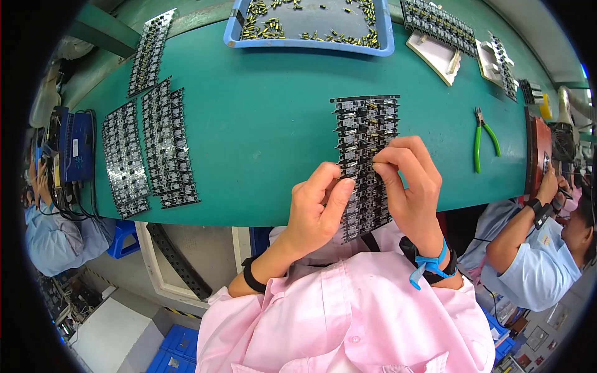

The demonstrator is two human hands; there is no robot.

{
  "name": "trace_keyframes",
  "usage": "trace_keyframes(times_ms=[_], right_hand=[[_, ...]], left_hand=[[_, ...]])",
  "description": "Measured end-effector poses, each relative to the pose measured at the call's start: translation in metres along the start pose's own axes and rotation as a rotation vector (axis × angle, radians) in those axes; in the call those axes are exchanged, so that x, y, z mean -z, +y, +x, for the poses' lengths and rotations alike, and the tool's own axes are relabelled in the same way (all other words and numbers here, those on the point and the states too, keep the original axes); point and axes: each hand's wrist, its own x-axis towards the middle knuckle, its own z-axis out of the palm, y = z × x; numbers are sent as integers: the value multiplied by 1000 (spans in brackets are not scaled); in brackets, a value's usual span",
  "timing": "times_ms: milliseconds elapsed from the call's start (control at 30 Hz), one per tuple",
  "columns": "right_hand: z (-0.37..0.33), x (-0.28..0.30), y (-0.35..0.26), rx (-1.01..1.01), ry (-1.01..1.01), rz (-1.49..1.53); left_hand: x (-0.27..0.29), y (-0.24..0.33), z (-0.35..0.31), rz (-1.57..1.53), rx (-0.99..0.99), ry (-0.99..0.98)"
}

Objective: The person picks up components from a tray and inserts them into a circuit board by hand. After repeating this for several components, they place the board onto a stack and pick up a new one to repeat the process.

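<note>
A long black circuit board panel [365, 127], made of many small repeated boards, lies in front of me, its near end reaching past the table edge. Small yellowish parts stand in a column along its upper half. My left hand [317, 208] grips the panel's left edge between thumb and bent fingers. Over the right side of the panel, my right hand [410, 183] has its thumb and forefinger pinched together at the board surface. Whatever sits between those fingertips is hidden or too small to name.
A blue tray [311, 44] with many small yellow-and-black cylindrical components stands at the far side of the green table [249, 124]. More board panels [124, 155] lie at left and far right. Green-handled cutters [478, 140] rest at right. Co-workers sit at both sides.
</note>
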Motion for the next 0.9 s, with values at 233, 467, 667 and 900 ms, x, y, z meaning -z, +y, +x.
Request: trace_keyframes(times_ms=[233,467,667,900], right_hand=[[1,-1,3,116,-5,-72],[1,1,6,210,-71,-111],[0,1,5,127,-46,-114],[8,0,-5,-281,102,37]], left_hand=[[0,-1,0,-18,5,0],[1,0,0,3,3,-12],[1,-1,1,-28,7,-5],[4,-1,1,-47,-35,5]])
